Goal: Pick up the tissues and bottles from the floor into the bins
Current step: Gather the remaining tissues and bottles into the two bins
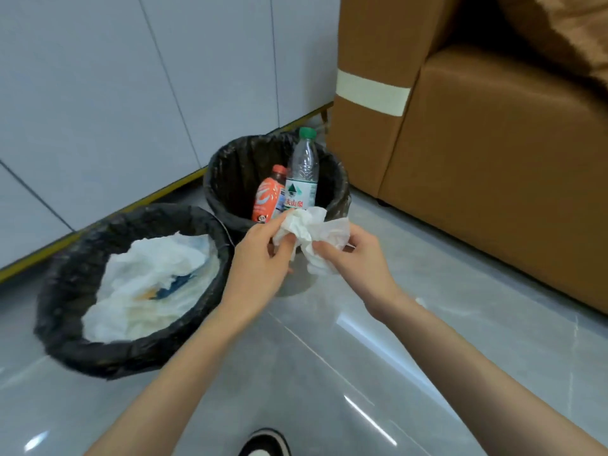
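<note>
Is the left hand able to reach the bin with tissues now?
Probably yes: the left hand sits beside the tissue bin, whose top is open; nothing lies between, though it holds a tissue.

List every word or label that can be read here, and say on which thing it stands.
"夫山泉", in red, on the clear bottle; the start of the name is out of view.
The orange bottle shows only a white logo; its small print is too blurred to read.

Two bins (56,327) (340,184), two bottles (265,200) (304,169), two hands (260,268) (358,261), one held tissue (312,232).
</note>
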